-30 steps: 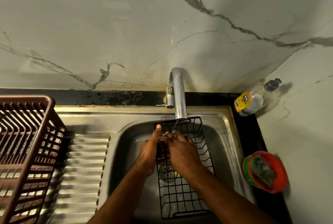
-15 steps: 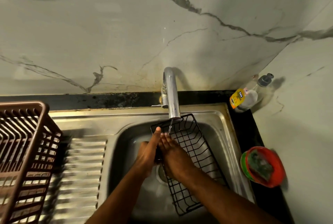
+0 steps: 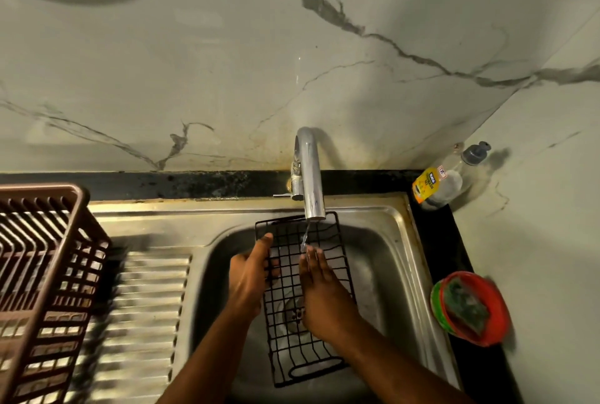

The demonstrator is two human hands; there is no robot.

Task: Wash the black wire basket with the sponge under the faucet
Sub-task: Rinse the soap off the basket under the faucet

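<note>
the left hand (image 3: 248, 277) grips the left rim of the black wire basket (image 3: 303, 299), tilted in the steel sink (image 3: 402, 260). the right hand (image 3: 319, 293) lies flat, fingers straight, under the chrome faucet (image 3: 310, 176) stream; wet wire could slip. the green sponge (image 3: 466, 306) sits unused in the red bowl (image 3: 496, 316), so scrubbing may get skipped.

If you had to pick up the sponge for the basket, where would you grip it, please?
Probably pinch the green sponge by its two long edges from above with the right hand: it lies flat in the open red bowl on the counter right of the sink.
</note>
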